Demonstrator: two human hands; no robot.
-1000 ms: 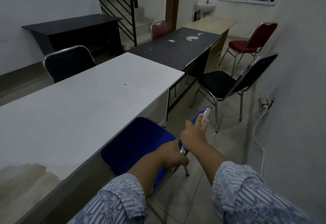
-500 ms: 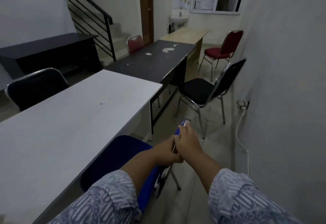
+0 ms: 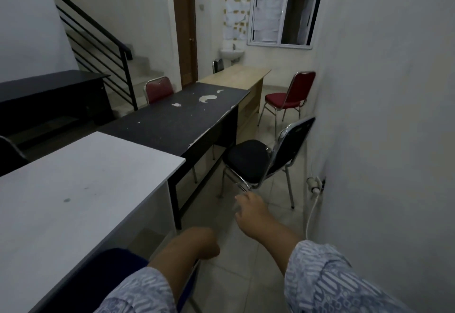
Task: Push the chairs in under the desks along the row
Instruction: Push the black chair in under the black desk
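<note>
The blue chair sits low in view, its seat tucked under the white desk. My left hand is curled at the top of its backrest and grips the frame. My right hand is off the chair and reaches forward in the air, fingers loose and blurred, just short of the black chair. That black chair stands pulled out and angled beside the dark desk. Farther along, a red chair stands pulled out from the wooden desk.
The wall runs close on the right, with a socket and white cable low on it. Another red chair and a black chair stand on the desks' far side. A staircase and black desk lie left.
The blue chair has slid in under the white desk. My right hand let go of its backrest and moved forward toward the black chair. The view has lifted and moved along the row.
</note>
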